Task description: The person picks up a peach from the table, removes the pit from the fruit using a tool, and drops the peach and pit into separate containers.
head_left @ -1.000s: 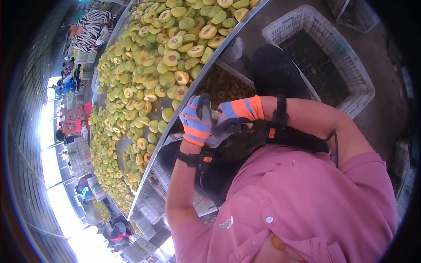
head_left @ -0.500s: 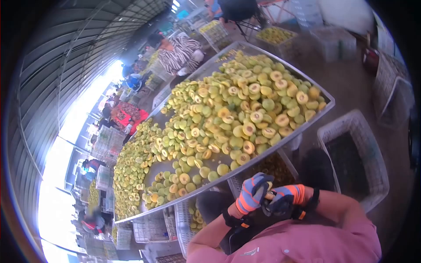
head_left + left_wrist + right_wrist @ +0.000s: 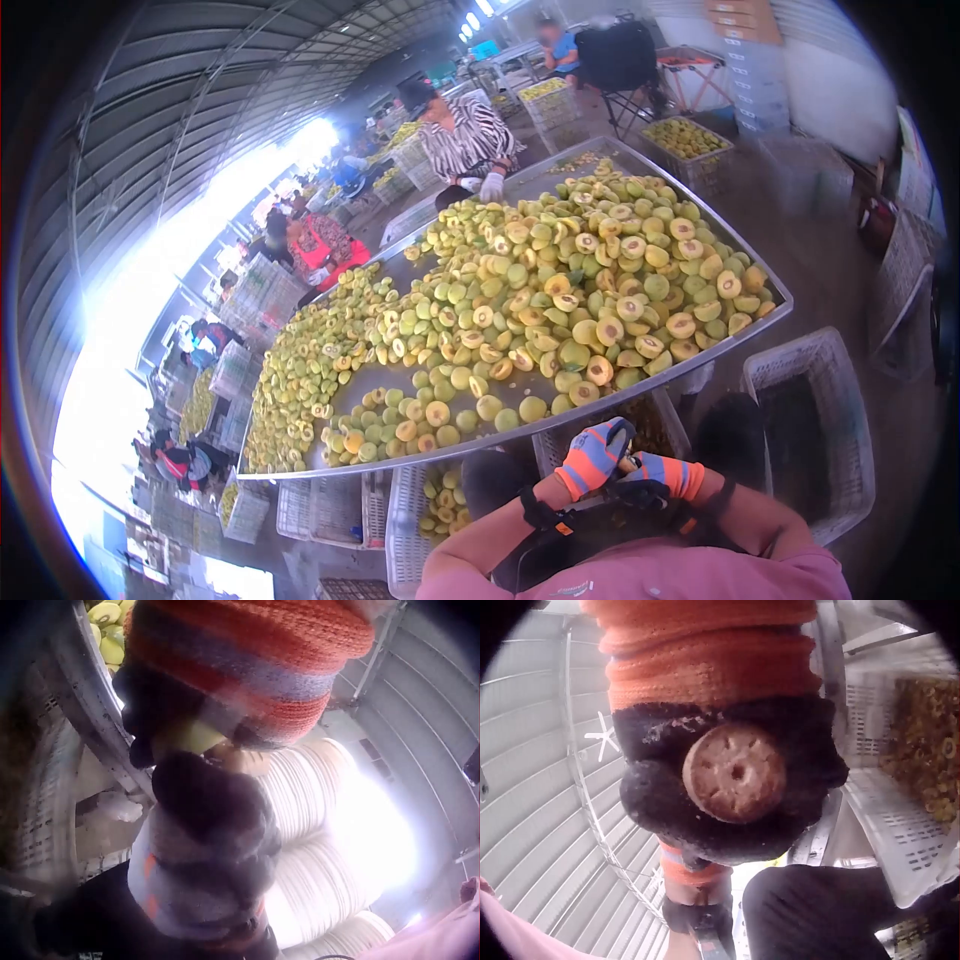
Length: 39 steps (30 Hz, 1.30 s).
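My gloved left hand (image 3: 597, 455) and gloved right hand (image 3: 662, 476) meet at the lower edge of a metal table (image 3: 455, 443). In the left wrist view, a yellow-green fruit piece (image 3: 191, 738) is pinched in the left hand (image 3: 240, 667), close against the dark fingers of the right hand (image 3: 214, 840). The right hand (image 3: 727, 787) grips a round wooden handle (image 3: 735, 774), whose notched end faces the right wrist camera. The handle's far end is hidden. Halved yellow-green fruit (image 3: 560, 290) lies heaped across the table.
A white crate (image 3: 862, 460) stands at the right. Another crate (image 3: 900, 832), holding brownish-yellow pieces, is beside the knee. Under the table's near edge is a crate of fruit (image 3: 405, 530). Across the table, a person in zebra stripes (image 3: 465, 145) and one in red (image 3: 330, 250) are seated.
The head view has tilted up, showing more of the table and hall, with the hands now lower in the picture. Both hands remain together. The person in stripes has moved a gloved hand onto the fruit.
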### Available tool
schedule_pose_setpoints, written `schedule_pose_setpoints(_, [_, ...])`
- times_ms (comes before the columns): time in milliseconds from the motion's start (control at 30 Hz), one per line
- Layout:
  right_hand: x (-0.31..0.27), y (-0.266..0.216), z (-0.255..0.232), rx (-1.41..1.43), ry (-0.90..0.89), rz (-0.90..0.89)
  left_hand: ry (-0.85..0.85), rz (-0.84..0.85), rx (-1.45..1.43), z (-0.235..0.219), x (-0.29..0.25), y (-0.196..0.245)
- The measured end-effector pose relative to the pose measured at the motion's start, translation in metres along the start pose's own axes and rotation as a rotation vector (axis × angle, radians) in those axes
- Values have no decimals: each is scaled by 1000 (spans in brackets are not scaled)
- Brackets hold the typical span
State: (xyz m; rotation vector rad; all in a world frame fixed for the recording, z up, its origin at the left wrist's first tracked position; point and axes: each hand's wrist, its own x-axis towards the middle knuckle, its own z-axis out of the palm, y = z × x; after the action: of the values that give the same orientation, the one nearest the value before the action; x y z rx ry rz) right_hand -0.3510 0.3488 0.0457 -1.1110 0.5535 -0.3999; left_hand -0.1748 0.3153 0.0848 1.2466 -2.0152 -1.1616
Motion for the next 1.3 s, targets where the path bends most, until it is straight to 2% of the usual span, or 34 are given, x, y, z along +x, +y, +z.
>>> schedule_pose_setpoints(67, [3, 5, -4, -52, -48, -32, -77, -111, -73, -4, -2, -1])
schedule_pose_setpoints(100, [3, 8, -6, -76, -69, -47, -107, -66, -57, -8, -3, -1])
schedule_pose_setpoints(200, [-11, -18, 23, 262, -103, 69, -236, 179, -96, -24, -12, 15])
schedule_pose_setpoints(233, [-10, -15, 18, 309, -214, 88, -272, 178, -146, -30, -18, 28])
schedule_pose_setpoints(300, [-9, 2, 8, 415, -441, 135, -225, 483, 28, -33, -23, 37])
schedule_pose_setpoints(333, [-10, 5, 11, 456, -398, 150, -200, 633, 118, -34, -25, 40])
schedule_pose_setpoints(400, [-22, 1, 25, 541, -305, 174, -220, 542, 16, -34, -29, 45])
schedule_pose_setpoints(433, [-25, -6, 32, 1050, -154, 544, -215, 500, -54, -32, -30, 44])
schedule_pose_setpoints(533, [-18, -5, 23, 690, -442, 243, -152, 365, -215, -26, -33, 39])
schedule_pose_setpoints(600, [-16, -6, 27, 694, -349, 198, -89, 244, -304, -17, -34, 26])
schedule_pose_setpoints(633, [-16, -7, 29, 695, -301, 177, -44, 86, -550, -8, -35, 11])
schedule_pose_setpoints(733, [0, 0, 21, 795, -534, 204, 268, 314, -322, 6, -31, -10])
schedule_pose_setpoints(767, [3, 5, 21, 927, -513, 244, 309, 89, -670, 19, -31, -19])
schedule_pose_setpoints(867, [16, 0, 21, 586, -200, 204, 503, 236, -69, 20, -22, -55])
schedule_pose_setpoints(900, [19, -5, 15, 507, -86, 263, 332, -97, -851, 26, -24, -96])
schedule_pose_setpoints(933, [24, 1, 16, 431, 18, 329, 502, 116, 67, 14, -25, -98])
schedule_pose_setpoints(967, [28, 20, 23, 449, 66, 256, 598, 105, 379, -5, -36, -73])
schedule_pose_setpoints(1033, [44, 34, 3, 386, 213, 24, 730, 85, 328, -24, -44, -81])
schedule_pose_setpoints(1067, [54, 38, -2, 321, 382, 99, 780, 75, 288, -37, -47, -82])
schedule_pose_setpoints(1133, [70, 58, -14, 680, 370, 93, 806, 105, 264, -60, -53, -78])
schedule_pose_setpoints(1200, [80, 51, -14, 554, 419, 135, 767, 189, 249, -75, -58, -72])
schedule_pose_setpoints(1267, [80, 45, -2, 530, 448, 210, 789, 327, 461, -86, -58, -48])
schedule_pose_setpoints(1300, [77, 35, 4, 573, 457, 259, 639, 99, -288, -82, -61, -59])
